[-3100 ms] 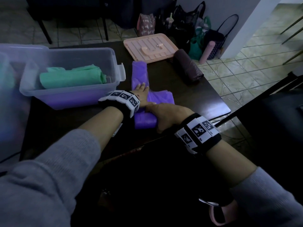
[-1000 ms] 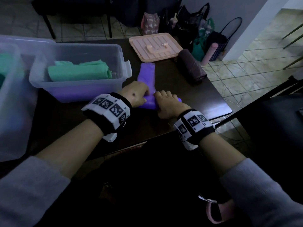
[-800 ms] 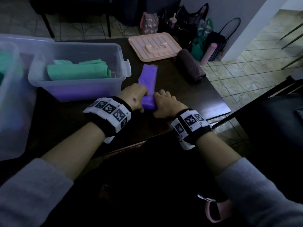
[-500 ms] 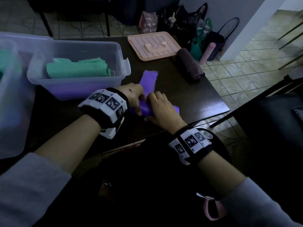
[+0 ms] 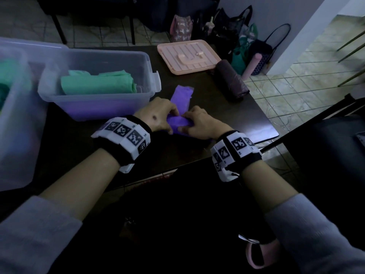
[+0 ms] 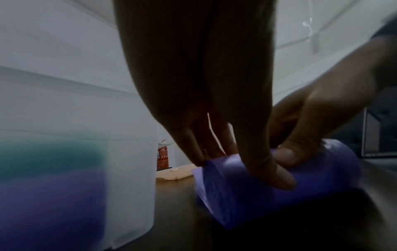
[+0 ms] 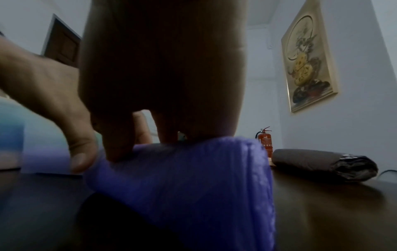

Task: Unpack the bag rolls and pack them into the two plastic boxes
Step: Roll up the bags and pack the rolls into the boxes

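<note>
On dark table [image 5: 227,115], tiled floor [image 5: 296,82] beyond

Purple bag [image 5: 178,121] now rolled tighter, shorter tail.

Wearing grey knit sleeves [image 5: 37,232] pushed back from both forearms. Carrying a black band on each wrist, wrapped with white tiles printed in black square markers, the left band [image 5: 126,138] and the right band [image 5: 235,150] alike.

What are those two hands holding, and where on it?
Both hold the purple bag roll lying on the table: the left hand grips its left end, the right hand its right end, thumbs on the near side.
</note>
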